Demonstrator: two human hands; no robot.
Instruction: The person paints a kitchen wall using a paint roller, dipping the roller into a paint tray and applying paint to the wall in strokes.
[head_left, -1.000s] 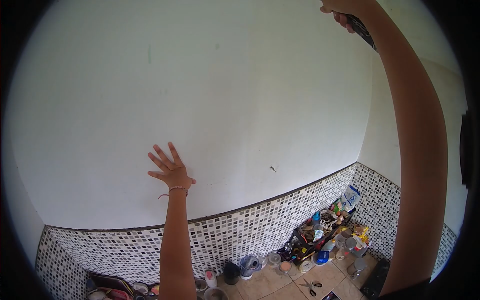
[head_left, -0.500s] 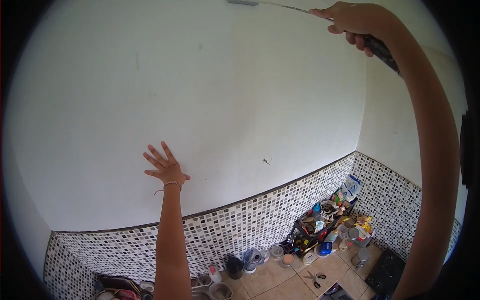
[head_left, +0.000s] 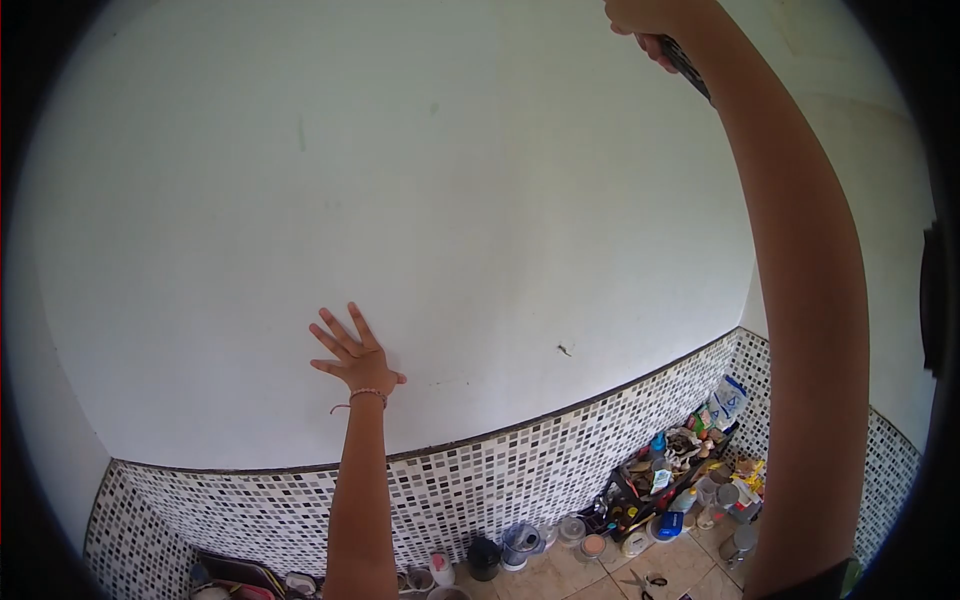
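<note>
Flat against the white wall (head_left: 250, 260), my left hand (head_left: 356, 358) rests with its fingers spread and nothing in it. A thin beaded bracelet (head_left: 368, 394) circles that wrist. High at the top right, my right hand (head_left: 655, 22) is closed around the dark handle (head_left: 690, 70) of a long tool. The tool's far end lies beyond the top of the view, so its kind cannot be made out now. Faint greenish marks (head_left: 301, 133) and a small dark chip (head_left: 564, 350) show on the wall.
Below the wall runs a band of mosaic tile (head_left: 470, 445). On the tiled counter (head_left: 590, 578) stand a blender jug (head_left: 520, 545), a black container (head_left: 484, 558), scissors (head_left: 648, 582) and a crowded dark rack (head_left: 630, 490). The right-hand wall meets this one at a corner.
My right hand has moved up and left in view, carrying the tool's head out of frame. The view has shifted slightly; my left hand stays spread on the wall.
</note>
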